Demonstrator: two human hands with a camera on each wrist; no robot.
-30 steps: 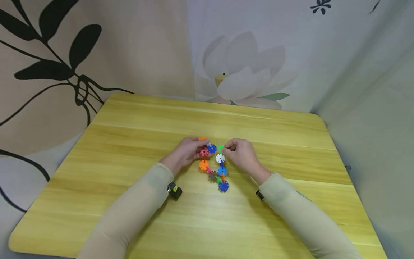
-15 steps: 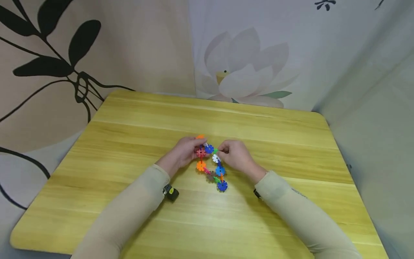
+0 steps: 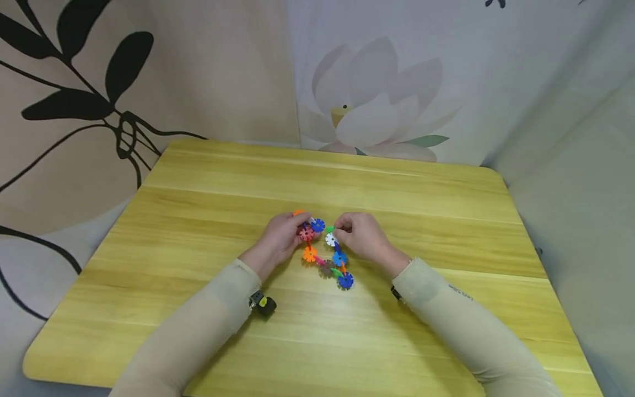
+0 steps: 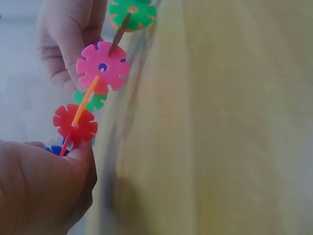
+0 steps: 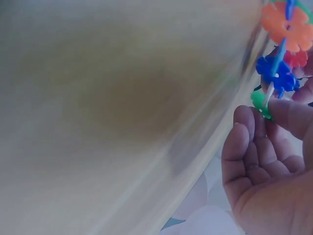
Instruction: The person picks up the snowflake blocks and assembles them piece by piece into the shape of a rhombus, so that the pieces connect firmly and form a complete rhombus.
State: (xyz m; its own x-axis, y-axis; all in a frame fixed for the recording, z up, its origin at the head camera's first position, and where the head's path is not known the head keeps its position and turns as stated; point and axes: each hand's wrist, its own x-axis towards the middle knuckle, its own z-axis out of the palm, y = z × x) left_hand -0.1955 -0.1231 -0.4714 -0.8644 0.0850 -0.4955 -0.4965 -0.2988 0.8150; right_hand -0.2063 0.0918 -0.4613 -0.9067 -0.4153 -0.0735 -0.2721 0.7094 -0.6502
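Near the table's middle, a loop-like chain of interlocking snowflake discs hangs between the two hands in the head view. My left hand grips its left upper part, around a red disc, with a blue disc by the thumb. Between thumb and fingertips, my right hand pinches a green disc, joined to a white disc. Whether green touches blue is too small to tell. Along the lower side run an orange disc, a brown disc and a darker blue disc.
The wooden table extends around both hands. A patterned curtain stands behind its far edge, and a pale curtain lines the right side. A small black camera sits on the left wrist.
Over the last second my right hand brought the green disc leftward, closer to the blue disc by my left thumb. During the last half second the hands have stayed nearly in place.
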